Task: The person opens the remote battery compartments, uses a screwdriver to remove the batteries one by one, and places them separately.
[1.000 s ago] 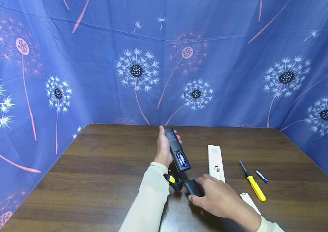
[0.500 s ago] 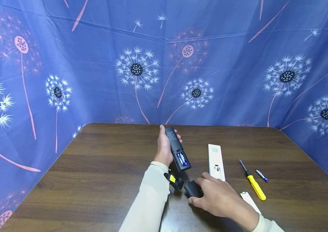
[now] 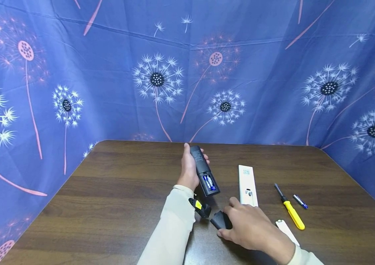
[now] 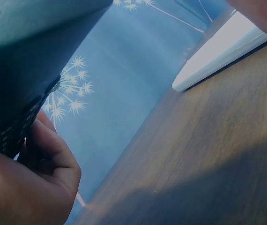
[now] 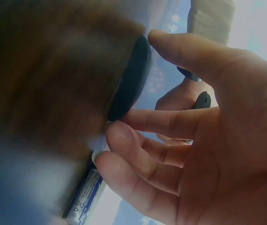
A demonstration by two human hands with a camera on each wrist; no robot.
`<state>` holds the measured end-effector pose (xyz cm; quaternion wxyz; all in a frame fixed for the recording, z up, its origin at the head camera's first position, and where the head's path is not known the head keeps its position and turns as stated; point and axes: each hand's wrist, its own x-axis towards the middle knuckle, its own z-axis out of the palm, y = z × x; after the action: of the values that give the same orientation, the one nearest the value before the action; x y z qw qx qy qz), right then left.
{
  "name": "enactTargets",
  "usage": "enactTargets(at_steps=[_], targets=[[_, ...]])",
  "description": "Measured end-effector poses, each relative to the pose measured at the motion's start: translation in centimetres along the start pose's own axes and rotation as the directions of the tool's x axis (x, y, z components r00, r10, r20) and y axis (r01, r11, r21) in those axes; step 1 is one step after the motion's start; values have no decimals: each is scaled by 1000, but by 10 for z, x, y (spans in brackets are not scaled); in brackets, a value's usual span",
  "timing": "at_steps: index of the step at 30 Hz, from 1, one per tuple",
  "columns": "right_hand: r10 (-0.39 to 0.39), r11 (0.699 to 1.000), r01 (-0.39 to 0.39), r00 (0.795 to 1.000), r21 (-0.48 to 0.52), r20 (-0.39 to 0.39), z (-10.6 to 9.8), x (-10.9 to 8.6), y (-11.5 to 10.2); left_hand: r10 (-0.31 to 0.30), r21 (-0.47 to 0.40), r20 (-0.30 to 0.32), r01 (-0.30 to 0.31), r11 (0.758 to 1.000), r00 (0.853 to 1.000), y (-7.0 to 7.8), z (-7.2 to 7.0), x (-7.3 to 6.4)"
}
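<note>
My left hand [image 3: 189,167] holds a black remote control [image 3: 200,162] with its back turned up. Blue-and-white batteries [image 3: 209,183] sit in its uncovered battery compartment. In the left wrist view, the dark remote [image 4: 25,70] fills the upper left, with bent fingers [image 4: 54,145] behind it. Just below the remote's near end, my right hand [image 3: 247,224] pinches a black battery cover [image 3: 220,220] close over the table. The right wrist view has this cover [image 5: 132,77] between the thumb and the index fingertip; the other fingers are loosely bent.
A white remote [image 3: 247,180] lies face down beyond my right hand. Farther right are a yellow-handled screwdriver [image 3: 290,209], a loose battery [image 3: 300,201] and a small white cover [image 3: 287,232]. A patterned blue cloth [image 3: 108,92] hangs behind the wooden table [image 3: 108,206].
The battery cover in my right hand has dipped and tilted slightly, with the fingers shifting a little around it. My left hand and the black remote have stayed nearly still.
</note>
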<state>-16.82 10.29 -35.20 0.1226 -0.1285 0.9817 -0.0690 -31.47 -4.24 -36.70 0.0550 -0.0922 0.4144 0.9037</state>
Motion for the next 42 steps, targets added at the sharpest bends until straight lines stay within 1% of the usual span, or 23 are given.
enactTargets(at_steps=[5, 8, 15, 19, 22, 25, 32, 37, 42], targets=[[0, 1000, 0, 1000, 8, -5, 0, -2, 1, 4, -1, 3, -4, 1000, 1000, -1, 1, 0], [-2, 1000, 2, 1000, 30, -5, -2, -3, 2, -2, -7, 8, 2, 1000, 1000, -1, 1, 0], [-28, 986, 32, 999, 161, -33, -8, -6, 9, -8, -14, 8, 8, 1000, 1000, -1, -2, 3], [-8, 978, 12, 1000, 209, -20, -12, -7, 14, -7, -17, 9, 7, 1000, 1000, 0, -1, 2], [19, 975, -16, 1000, 221, -12, -13, -9, 16, -6, -14, 7, 6, 1000, 1000, 0, -1, 1], [31, 973, -24, 999, 228, -25, -13, -9, 17, -7, -15, 9, 7, 1000, 1000, 0, -1, 1], [12, 980, 7, 996, 200, -92, -17, -11, 19, 0, -2, 3, 0, 1000, 1000, 2, -2, 1], [15, 974, 14, 992, 226, -126, -17, -13, 26, 9, 13, -2, -8, 1000, 1000, 1, -2, 1], [12, 975, 28, 984, 219, -179, -18, -17, 32, 10, 29, 1, -10, 1000, 1000, -1, -1, 2]])
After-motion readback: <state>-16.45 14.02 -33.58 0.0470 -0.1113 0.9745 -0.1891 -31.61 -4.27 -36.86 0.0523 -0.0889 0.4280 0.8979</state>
